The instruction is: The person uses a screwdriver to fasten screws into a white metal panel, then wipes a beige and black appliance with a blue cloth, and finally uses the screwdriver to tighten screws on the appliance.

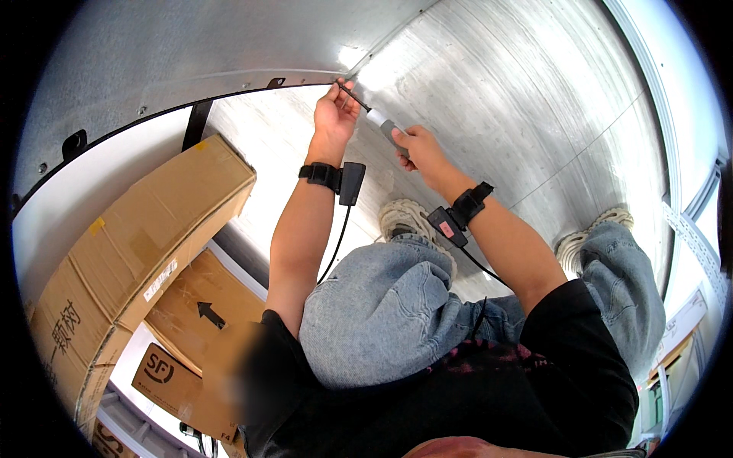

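Note:
My right hand (416, 150) is wrapped round the grey-and-white handle of a screwdriver (388, 130), possibly a powered one. Its thin dark shaft slants up and left to the lower corner of a large grey metal panel (221, 46). There, the fingers of my left hand (337, 114) are drawn together around the shaft's tip, close against the panel's dark edge. Whatever they pinch is too small to make out. Bolts and a black bracket (75, 143) sit along that edge. Each wrist wears a black strap with a small cabled box.
Large cardboard boxes (145, 221) are stacked on the left, close to my left forearm. I crouch on a pale wood-look floor (519, 99), with my knee (366, 305) between my arms. A white frame (657, 99) runs along the right.

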